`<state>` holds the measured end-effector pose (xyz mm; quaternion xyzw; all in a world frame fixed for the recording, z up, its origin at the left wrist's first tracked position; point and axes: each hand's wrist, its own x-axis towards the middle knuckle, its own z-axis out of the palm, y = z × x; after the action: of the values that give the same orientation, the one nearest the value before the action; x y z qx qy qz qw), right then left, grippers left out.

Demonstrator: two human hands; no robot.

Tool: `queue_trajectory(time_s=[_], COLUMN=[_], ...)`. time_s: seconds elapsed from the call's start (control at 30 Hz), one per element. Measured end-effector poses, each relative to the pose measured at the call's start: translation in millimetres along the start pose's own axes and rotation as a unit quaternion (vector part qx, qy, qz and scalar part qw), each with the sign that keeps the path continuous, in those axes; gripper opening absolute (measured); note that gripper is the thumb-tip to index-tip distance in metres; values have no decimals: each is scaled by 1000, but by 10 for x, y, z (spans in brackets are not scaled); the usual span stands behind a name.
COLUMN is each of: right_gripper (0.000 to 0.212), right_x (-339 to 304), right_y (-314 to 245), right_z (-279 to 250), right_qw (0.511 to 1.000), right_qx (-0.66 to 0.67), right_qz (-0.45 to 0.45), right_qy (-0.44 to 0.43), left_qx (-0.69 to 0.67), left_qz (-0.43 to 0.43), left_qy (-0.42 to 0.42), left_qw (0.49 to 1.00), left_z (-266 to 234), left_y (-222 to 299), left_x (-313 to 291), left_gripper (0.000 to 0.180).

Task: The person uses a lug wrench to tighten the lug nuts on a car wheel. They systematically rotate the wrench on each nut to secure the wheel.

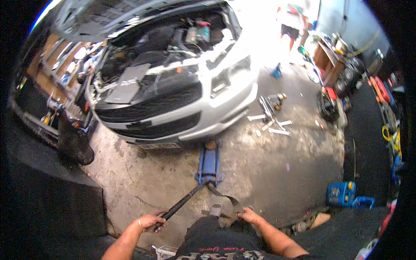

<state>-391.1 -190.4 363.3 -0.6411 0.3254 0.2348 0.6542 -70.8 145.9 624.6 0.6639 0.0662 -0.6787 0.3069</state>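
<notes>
While the silver car stands nose toward us, hood up, the blue floor jack lies before it on the concrete floor, its far end at or beneath the bumper; contact there we cannot make out.

Item: our left hand, fingers curled about the lower end of the black handle, which slants up to the jack's near end.

Item: our right hand, fingers pinching the near end of a dark, curved strip, kind uncertain, running toward the same end of the jack.

Item: one grey panel, lying flat across the front of the engine bay.

Item: loose parts, well apart from the jack, on the floor to its right.

Item: one blue jug, far right.

Progress, by our judgement: hood open, jack lined up with the nose, handle in hand. Outstanding: hood not closed, jack not clear of the car, loose parts not gathered. Whether the nose is lifted, we cannot tell.
</notes>
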Motion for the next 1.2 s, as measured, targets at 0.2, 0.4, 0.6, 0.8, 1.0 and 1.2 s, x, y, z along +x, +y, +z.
queue_trajectory(time_s=[0.2,0.4,0.6,0.8,1.0,1.2], right_gripper=[33,20,14,37,56,36], right_x=[185,-64,-284,-352,-1232,-2115], right_y=[-426,-14,250,123,-223,-433], right_z=[481,84,-880,-1628,-1610,-1752], right_qw=[995,999,995,992,978,995], right_qx=[-64,28,100,-81,-159,-91], right_qz=[-31,15,20,88,131,33], right_qy=[-63,-33,-24,27,-33,34], left_qx=[-229,-172,69,-37,-43,106], left_qz=[83,282,321,452,471,490], left_qy=[-85,108,491,502,386,254], left_qw=[966,938,807,736,792,827], left_z=[-183,180,136,657,1686,2313], left_y=[875,1066,1033,1145,1043,1313], left_x=[-108,182,454,602,387,291], left_gripper=[49,68,61,32,27,27])
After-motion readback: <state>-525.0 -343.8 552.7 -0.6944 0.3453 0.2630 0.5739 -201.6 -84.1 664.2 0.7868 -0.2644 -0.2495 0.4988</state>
